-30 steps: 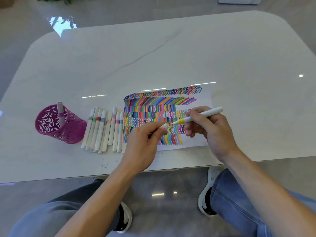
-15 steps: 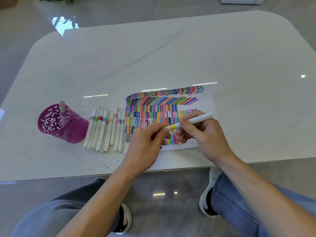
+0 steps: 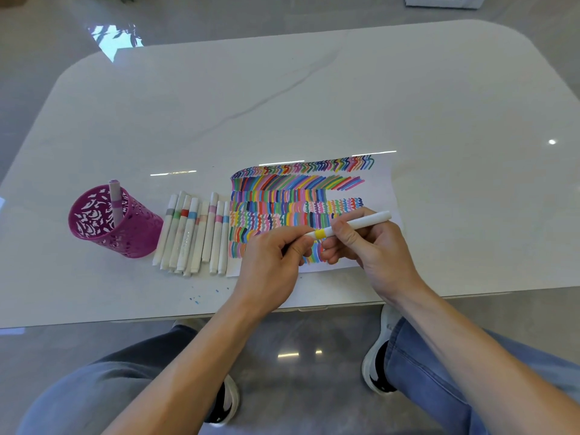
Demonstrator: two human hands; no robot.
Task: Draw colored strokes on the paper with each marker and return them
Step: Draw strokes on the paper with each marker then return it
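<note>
The yellow-banded white marker [image 3: 361, 223], uncapped a second ago, is now capped. The left hand [image 3: 270, 262] pinches its cap end and the right hand [image 3: 373, 246] grips the barrel. Returning it likely comes next.

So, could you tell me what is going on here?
A person holds a white marker with a yellow band in both hands above a white paper sheet covered in coloured strokes. The right hand grips the barrel; the left hand pinches the cap end. More white markers lie in a row beside the sheet; a pink-banded one stands in a magenta perforated cup.
</note>
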